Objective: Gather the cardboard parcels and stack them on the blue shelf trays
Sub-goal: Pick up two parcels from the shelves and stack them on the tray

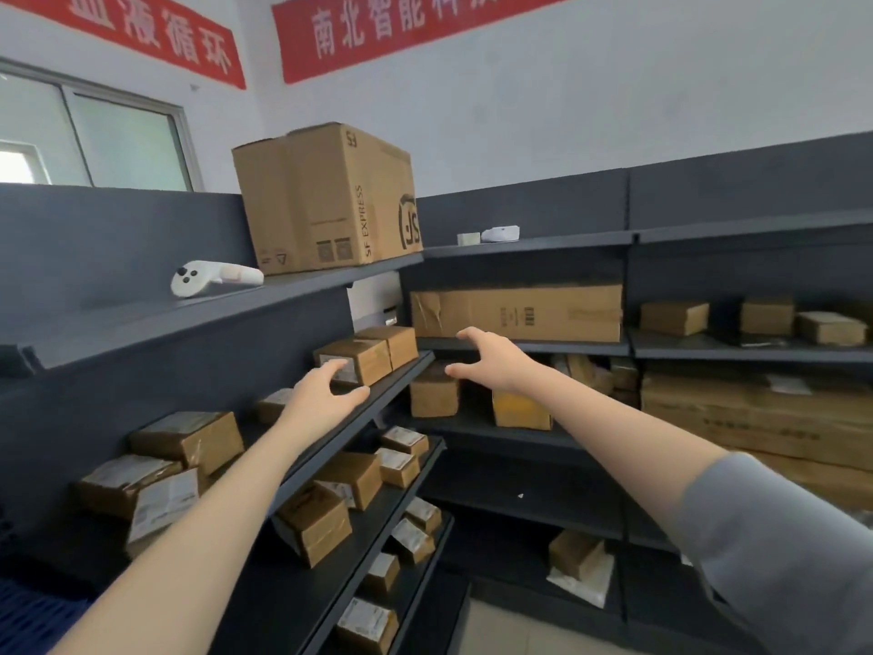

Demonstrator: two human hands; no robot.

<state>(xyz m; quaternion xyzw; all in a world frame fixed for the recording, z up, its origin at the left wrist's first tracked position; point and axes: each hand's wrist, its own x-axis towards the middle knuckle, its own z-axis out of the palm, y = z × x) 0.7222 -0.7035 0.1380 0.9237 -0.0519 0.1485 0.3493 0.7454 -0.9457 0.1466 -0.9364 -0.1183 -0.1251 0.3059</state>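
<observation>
Two small cardboard parcels sit side by side at the right end of a dark shelf: a labelled one [359,360] in front and a plain one [396,343] behind it. My left hand [321,394] reaches toward the labelled parcel, fingers spread and empty, just in front of it above the shelf's front edge [378,401]. My right hand [486,359] is stretched out to the parcels' right, fingers spread, holding nothing. More small parcels [189,439] lie on the same shelf to the left. A blue ribbed tray corner [33,616] shows at the bottom left.
A large SF Express box [326,200] and a white controller [212,278] stand on the top shelf. A long flat carton [517,312] lies on the corner shelf, with boxes [433,394] below it. Lower left shelves hold several small parcels [349,477]. Big cartons [756,418] fill the right shelves.
</observation>
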